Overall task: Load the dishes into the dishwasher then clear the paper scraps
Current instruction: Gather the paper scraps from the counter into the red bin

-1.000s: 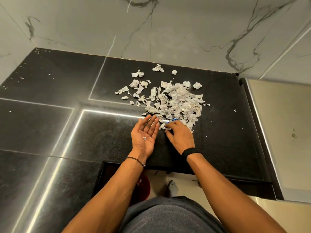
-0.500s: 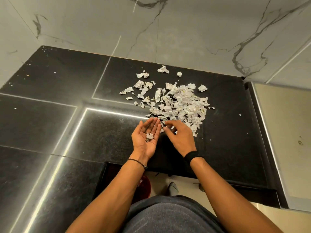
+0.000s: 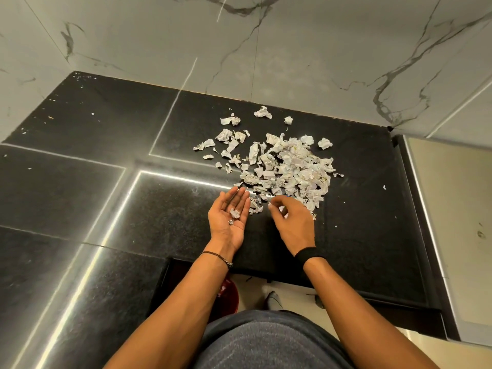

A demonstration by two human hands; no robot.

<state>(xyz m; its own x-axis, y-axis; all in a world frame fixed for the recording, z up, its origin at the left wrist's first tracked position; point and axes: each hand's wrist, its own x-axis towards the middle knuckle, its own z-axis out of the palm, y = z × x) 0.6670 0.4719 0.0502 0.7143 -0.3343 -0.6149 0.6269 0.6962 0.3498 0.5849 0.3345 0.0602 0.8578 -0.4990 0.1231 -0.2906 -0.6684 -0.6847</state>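
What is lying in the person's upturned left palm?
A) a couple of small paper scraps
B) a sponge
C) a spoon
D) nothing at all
A: the left hand lies palm-up on the counter with two small scraps in it, beside the main pile.

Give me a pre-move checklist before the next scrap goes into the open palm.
1. Left hand palm up and open beside the pile: ok.
2. Scraps in palm sit securely: ok, only a few small ones.
3. Right hand pinches a scrap: cannot tell, fingertips are curled over something pale.
4. Paper pile within reach: ok, right by both hands.
5. Stray scraps toward the wall gathered: not ok.
6. Red bin below the counter edge ready: cannot tell, mostly hidden.
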